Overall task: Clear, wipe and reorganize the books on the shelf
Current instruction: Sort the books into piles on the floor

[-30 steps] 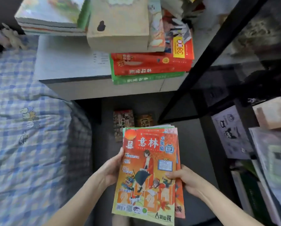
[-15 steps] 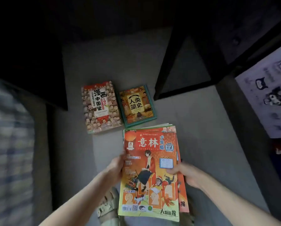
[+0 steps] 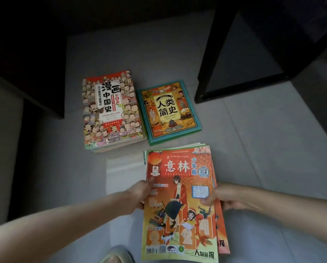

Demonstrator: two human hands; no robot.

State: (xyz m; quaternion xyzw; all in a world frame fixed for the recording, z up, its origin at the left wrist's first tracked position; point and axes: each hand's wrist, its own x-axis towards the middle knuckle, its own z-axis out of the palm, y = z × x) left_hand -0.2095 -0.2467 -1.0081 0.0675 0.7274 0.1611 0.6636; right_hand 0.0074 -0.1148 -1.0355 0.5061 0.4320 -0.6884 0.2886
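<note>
Two books lie flat on the grey tiled floor [image 3: 263,139] ahead of me: a comic history book [image 3: 111,109] crowded with cartoon faces, topping a small pile, and just to its right a teal-edged book [image 3: 168,111] with an ochre cover. Behind that one the black shelf frame [image 3: 213,57] meets the tiles. Nearer me, just short of both books, is the stack of magazines [image 3: 179,202]. Its top cover is orange-red with a standing figure and big numerals, and the lower issues fan out along the top and right edges. My left hand [image 3: 139,194] grips the stack's left edge, thumb on the cover. My right hand [image 3: 225,196] grips the right edge, thumb on top, fingers curled beneath.
</note>
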